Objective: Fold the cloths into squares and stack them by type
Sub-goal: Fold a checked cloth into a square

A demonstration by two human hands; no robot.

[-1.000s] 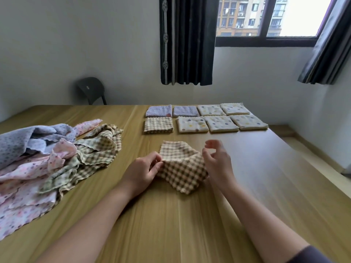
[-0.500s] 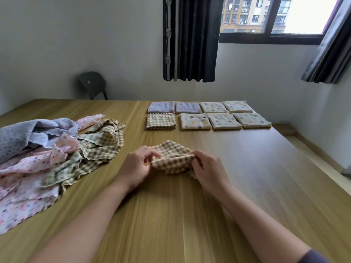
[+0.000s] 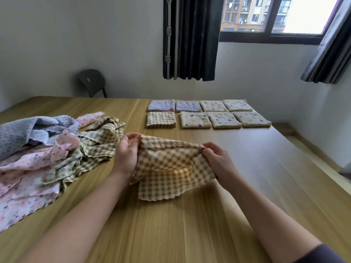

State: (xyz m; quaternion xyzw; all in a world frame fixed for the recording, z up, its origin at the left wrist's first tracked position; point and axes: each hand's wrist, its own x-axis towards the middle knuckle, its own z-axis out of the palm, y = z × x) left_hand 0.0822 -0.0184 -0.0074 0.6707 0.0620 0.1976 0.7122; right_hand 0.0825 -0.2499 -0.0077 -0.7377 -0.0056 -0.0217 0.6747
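On the wooden desk (image 3: 171, 234), near its middle, the left hand (image 3: 126, 154) and right hand (image 3: 218, 160) each pinch the checked cloth (image 3: 171, 168) (stretched between them, lower edge drooping).

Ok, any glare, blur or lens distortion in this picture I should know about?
Head view: the sky in the window is blown out white. Head view: a pale sheen lies on the table beyond the right hand. Head view: wide-angle bending slants the curtain and table edges. Head view: the checked cloth looks slightly soft, pattern still readable.
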